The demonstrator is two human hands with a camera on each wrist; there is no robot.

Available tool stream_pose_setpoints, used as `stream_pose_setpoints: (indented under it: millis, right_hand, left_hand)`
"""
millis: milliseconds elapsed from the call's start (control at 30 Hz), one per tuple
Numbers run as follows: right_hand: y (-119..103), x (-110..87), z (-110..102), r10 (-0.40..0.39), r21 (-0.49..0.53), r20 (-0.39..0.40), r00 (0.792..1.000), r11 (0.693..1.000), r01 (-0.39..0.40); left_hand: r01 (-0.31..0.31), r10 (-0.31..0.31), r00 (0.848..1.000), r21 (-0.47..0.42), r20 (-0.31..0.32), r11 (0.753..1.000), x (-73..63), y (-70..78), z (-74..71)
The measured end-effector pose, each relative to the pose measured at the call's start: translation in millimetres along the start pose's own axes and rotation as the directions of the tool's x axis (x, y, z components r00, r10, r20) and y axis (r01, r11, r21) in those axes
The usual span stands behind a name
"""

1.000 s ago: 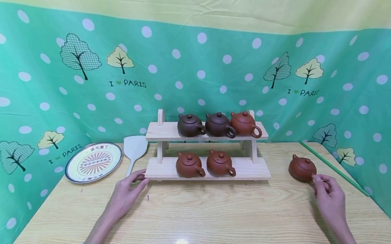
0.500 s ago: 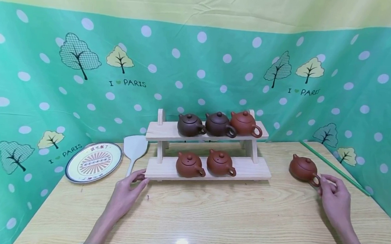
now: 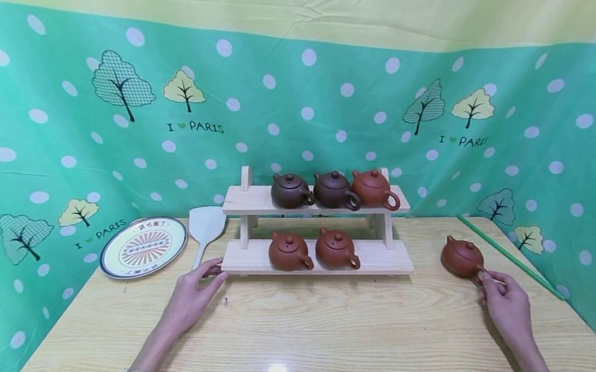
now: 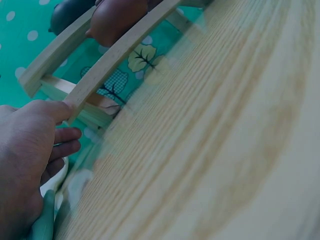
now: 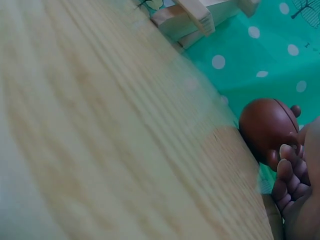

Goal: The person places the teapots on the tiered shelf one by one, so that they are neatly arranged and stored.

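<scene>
On the table's right side stands a reddish-brown clay teapot (image 3: 461, 257), its spout pointing back and left. My right hand (image 3: 509, 308) pinches its handle; in the right wrist view the fingertips (image 5: 286, 167) lie against the handle, beside the round body. My left hand (image 3: 188, 297) holds the front left corner of a two-tier wooden shelf (image 3: 388, 262) between thumb and fingers, as the left wrist view also shows. On the upper tier sit two dark brown teapots (image 3: 332, 190) and one reddish teapot (image 3: 373, 188). Two reddish teapots (image 3: 289, 252) sit on the lower tier.
A patterned plate (image 3: 143, 248) lies at the left, beside a white spatula (image 3: 204, 225) whose handle runs behind my left hand. Along the right edge lies a green stick (image 3: 513, 258). A polka-dot cloth (image 3: 304, 105) hangs behind the wooden table (image 3: 338, 341).
My right hand shifts slightly right along the handle, then a little back left onto it. The teapot hardly moves. My left hand stays at the shelf corner.
</scene>
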State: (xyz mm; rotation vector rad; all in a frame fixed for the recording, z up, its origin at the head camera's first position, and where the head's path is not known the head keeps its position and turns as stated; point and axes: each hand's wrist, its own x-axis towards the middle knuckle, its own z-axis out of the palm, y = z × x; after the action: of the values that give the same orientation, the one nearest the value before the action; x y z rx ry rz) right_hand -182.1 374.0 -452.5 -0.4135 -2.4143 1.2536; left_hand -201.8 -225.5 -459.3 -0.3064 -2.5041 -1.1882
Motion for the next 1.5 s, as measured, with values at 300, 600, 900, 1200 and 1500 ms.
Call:
stream_pose_setpoints:
  millis: [300,600,900,1200,1500]
  right_hand:
    - [2,3.7,1,-0.033,-0.040,0.051,0.998,0.999,0.035]
    - [5,6.0,1,-0.021,-0.076,0.080,0.997,0.997,0.027]
    - [6,2.6,2,-0.061,-0.097,0.066,0.996,0.993,0.067]
    - [8,0.1,0,-0.101,-0.118,0.044,0.994,0.987,0.105]
    - [10,-2.1,1,-0.127,-0.116,0.024,0.992,0.985,0.129]
  left_hand:
    - [0.004,-0.004,1.000,0.014,-0.001,1.000,-0.3,-0.4,0.3]
    - [-0.010,0.010,1.000,0.019,-0.004,1.000,-0.7,-1.0,1.0]
    - [0.007,-0.007,1.000,0.006,0.009,1.000,-0.9,-1.3,0.2]
    - [-0.003,0.003,1.000,0.004,0.005,1.000,0.5,-0.8,0.8]
    - [0.008,-0.008,1.000,0.002,0.008,1.000,-0.4,-0.3,0.1]
